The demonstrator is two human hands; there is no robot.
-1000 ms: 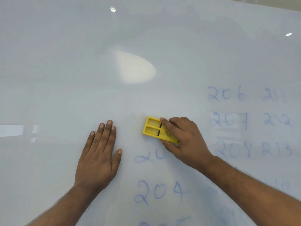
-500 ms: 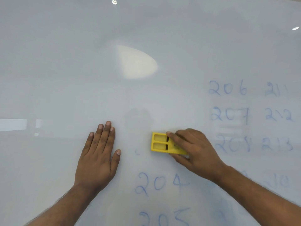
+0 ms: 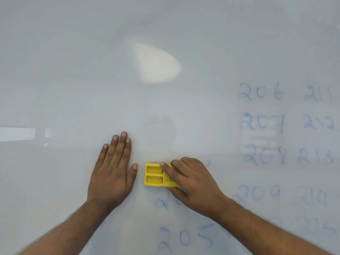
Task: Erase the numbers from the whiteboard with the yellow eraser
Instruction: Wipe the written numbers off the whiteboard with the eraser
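Your right hand (image 3: 191, 183) is closed on the yellow eraser (image 3: 156, 175), forefinger laid across its back and thumb under its lower edge, pressing it flat to the whiteboard (image 3: 73, 70). Your left hand (image 3: 112, 172) lies at the eraser's 9 o'clock, just beside it, open with the palm flat on the board and holding nothing. At the eraser's 6 o'clock a half-wiped number (image 3: 165, 201) shows, and 205 (image 3: 185, 240) stands whole below it. From 1 to 4 o'clock, well apart, two columns of blue numbers (image 3: 263, 124) remain, faint in places. Judgement: you are mid-wipe on the near column, with most of the writing uncleared. The next stroke calls for a firm downward pass towards 6 o'clock, the pad kept flat.
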